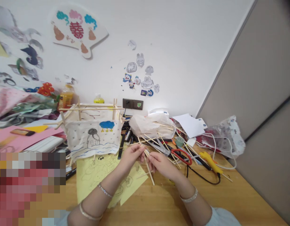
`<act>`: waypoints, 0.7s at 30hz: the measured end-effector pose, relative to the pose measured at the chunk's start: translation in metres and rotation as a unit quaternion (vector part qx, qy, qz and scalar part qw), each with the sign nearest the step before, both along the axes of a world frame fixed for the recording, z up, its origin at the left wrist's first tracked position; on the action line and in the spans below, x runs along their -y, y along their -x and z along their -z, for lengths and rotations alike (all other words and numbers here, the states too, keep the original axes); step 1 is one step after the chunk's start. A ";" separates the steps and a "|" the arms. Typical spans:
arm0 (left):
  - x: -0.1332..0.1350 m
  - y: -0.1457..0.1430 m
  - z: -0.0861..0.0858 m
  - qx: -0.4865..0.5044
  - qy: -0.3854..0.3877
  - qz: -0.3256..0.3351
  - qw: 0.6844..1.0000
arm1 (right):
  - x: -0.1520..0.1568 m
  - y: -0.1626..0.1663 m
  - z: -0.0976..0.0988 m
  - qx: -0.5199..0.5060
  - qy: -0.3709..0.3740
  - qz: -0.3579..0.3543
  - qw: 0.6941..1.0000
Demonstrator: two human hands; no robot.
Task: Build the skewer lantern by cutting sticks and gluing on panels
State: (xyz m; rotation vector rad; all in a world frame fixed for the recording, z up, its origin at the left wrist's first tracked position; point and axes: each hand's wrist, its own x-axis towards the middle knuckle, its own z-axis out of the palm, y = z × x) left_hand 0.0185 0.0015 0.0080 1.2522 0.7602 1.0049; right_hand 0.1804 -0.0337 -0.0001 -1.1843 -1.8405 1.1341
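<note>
Left hand: centre of the frame, fingers pinched around the upper end of a thin wooden stick, steadying it.
Right hand: just right of the left, gripping the same stick lower down — 2 grips keep it from twisting.
Stick: slanted, its lower tip over the wooden table, above the yellow drawing sheet.
Lantern frame: left of centre, upright, paper panels facing the person.
Scissors: right of the hands, among loose sticks — within easy reach.
Glue gun: further right, lying flat, cord trailing.
</note>
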 end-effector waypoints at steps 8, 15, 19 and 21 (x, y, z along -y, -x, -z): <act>-0.004 0.028 -0.016 -0.252 -0.083 0.164 0.950 | 0.004 -0.002 -0.004 0.211 -0.122 -0.004 0.970; 0.009 0.019 -0.004 -0.412 -0.307 0.106 0.851 | 0.010 0.007 0.001 0.382 -0.198 0.008 0.903; 0.007 0.016 -0.001 -0.408 -0.304 0.060 0.859 | 0.004 0.001 -0.010 0.330 -0.218 0.057 0.917; 0.003 0.017 -0.002 -0.383 -0.272 0.032 0.882 | 0.000 -0.013 -0.019 0.289 -0.249 0.123 0.916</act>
